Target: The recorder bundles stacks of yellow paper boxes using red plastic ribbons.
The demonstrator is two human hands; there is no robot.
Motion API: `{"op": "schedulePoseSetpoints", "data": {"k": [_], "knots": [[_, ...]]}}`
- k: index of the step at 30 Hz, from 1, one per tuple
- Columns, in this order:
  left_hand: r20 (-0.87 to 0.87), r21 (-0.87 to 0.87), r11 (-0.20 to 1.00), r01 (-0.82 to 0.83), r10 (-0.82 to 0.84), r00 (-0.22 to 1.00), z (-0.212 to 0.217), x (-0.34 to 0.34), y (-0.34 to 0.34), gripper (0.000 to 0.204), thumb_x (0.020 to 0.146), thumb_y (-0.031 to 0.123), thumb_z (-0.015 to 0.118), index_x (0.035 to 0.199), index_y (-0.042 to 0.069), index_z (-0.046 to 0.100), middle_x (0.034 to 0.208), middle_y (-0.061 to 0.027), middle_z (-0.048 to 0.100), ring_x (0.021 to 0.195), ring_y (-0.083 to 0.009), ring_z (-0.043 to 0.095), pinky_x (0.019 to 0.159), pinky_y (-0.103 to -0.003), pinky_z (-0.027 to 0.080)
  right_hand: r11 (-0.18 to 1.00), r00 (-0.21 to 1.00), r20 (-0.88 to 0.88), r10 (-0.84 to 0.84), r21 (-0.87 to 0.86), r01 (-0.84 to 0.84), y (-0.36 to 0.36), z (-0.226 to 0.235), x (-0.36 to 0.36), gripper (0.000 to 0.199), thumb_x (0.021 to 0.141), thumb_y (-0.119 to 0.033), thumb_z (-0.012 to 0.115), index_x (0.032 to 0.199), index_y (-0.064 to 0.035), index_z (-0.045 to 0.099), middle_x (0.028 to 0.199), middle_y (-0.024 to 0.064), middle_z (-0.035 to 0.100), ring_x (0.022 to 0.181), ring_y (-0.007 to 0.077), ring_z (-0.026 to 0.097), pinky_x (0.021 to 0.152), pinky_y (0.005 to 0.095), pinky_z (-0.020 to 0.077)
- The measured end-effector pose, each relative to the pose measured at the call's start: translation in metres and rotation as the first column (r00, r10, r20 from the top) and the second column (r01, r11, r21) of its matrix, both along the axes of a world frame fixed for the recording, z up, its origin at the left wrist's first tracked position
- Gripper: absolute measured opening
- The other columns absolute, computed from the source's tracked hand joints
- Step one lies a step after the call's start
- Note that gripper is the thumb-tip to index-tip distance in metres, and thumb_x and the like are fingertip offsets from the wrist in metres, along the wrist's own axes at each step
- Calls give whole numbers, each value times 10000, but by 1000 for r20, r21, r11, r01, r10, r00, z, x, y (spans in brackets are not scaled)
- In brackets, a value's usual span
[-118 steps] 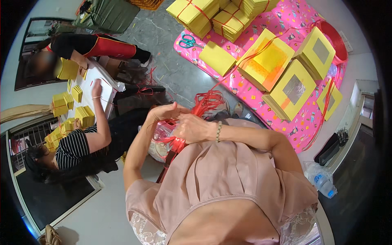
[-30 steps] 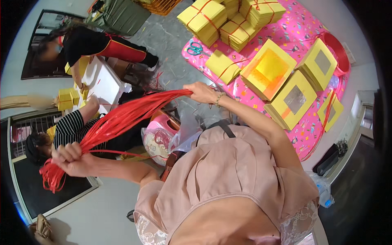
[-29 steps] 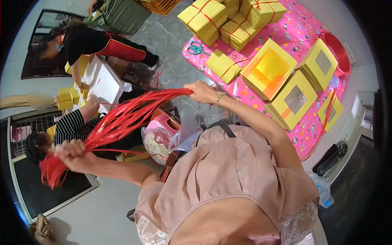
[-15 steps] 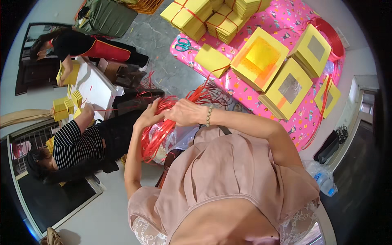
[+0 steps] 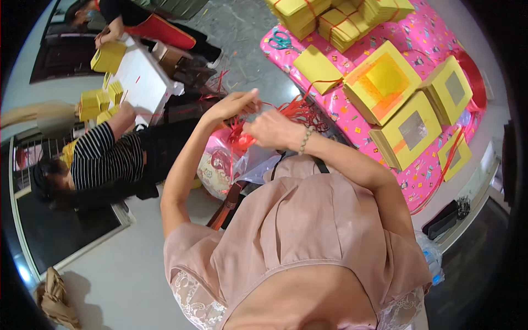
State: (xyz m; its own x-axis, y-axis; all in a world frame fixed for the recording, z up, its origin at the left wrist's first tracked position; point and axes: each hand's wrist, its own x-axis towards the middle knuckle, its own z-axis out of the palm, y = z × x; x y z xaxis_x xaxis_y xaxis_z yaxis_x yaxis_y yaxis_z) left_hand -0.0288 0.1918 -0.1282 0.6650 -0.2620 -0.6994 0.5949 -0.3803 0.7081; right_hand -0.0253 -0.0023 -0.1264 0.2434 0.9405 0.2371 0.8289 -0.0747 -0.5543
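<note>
A bundle of thin red plastic strips [image 5: 240, 140] hangs in front of my body. My right hand [image 5: 274, 130], wearing a beaded bracelet, is closed around it. To the left and slightly farther off, my left hand [image 5: 235, 105] has its fingers curled at the upper part of the same strips. Its inner fingers are partly hidden. Loose strip ends [image 5: 308, 113] fan out beyond my right hand toward the table edge. Below the bundle, a clear plastic bag [image 5: 257, 160] and a round patterned surface [image 5: 216, 166] show near my lap.
On the right, a pink patterned table [image 5: 352, 129] bears yellow boxes [image 5: 411, 130], tied yellow stacks [image 5: 341, 25], teal scissors [image 5: 283, 41] and a red ribbon roll [image 5: 474, 82]. At left, one person in stripes [image 5: 113, 159] and another in a red apron [image 5: 165, 33] work at a white table [image 5: 137, 77].
The red bundle across my lap has been drawn together and lifted, uncovering the round patterned surface. My left hand has risen farther off, and my right hand has shifted right. The view has turned a little.
</note>
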Motion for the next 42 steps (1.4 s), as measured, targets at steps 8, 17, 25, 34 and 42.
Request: {"op": "schedulePoseSetpoints", "data": {"k": [8, 17, 25, 34, 42], "knots": [[-371, -360, 916, -176, 32, 928, -12, 5, -21, 813, 846, 663, 254, 1175, -50, 463, 1067, -122, 597, 964, -184, 580, 866, -354, 451, 981, 994, -45, -98, -173, 89, -5, -5, 29, 136, 712, -163, 556, 753, -43, 603, 669, 183, 608, 663, 345, 613, 607, 443, 485], [531, 535, 622, -572, 279, 800, -80, -80, 93, 470, 825, 448, 503, 971, 14, 608, 875, -155, 640, 826, -247, 622, 733, -333, 473, 948, 977, 21, -214, -238, 213, -11, -14, 31, 139, 755, -163, 543, 770, -28, 570, 606, 197, 567, 620, 369, 584, 574, 469, 447], [54, 692, 475, -543, 717, 695, -138, -275, 89, 701, 695, 607, 603, 1055, 5, 609, 983, -176, 626, 943, -290, 590, 827, -387, 456, 947, 974, 12, -227, -231, 223, 8, -16, 23, 148, 779, -168, 537, 760, -23, 553, 621, 213, 569, 618, 382, 580, 564, 467, 450], [105, 374, 366, -853, 897, 430, -96, -272, 81, 297, 897, 282, 431, 834, 65, 624, 594, 18, 488, 448, -102, 428, 395, -225, 316, 889, 850, -304, -429, -306, 340, 27, -46, 43, 299, 840, -283, 481, 781, -18, 607, 721, 233, 595, 759, 418, 577, 664, 479, 454], [43, -598, 322, -734, 927, 372, 101, -173, 58, 205, 949, 216, 390, 1008, 62, 512, 541, 60, 308, 402, -21, 219, 344, -171, 173, 929, 127, -926, -355, -335, 154, 29, -2, 84, 346, 855, -303, 491, 571, -131, 395, 487, -76, 332, 399, 69, 286, 403, 252, 253]]}}
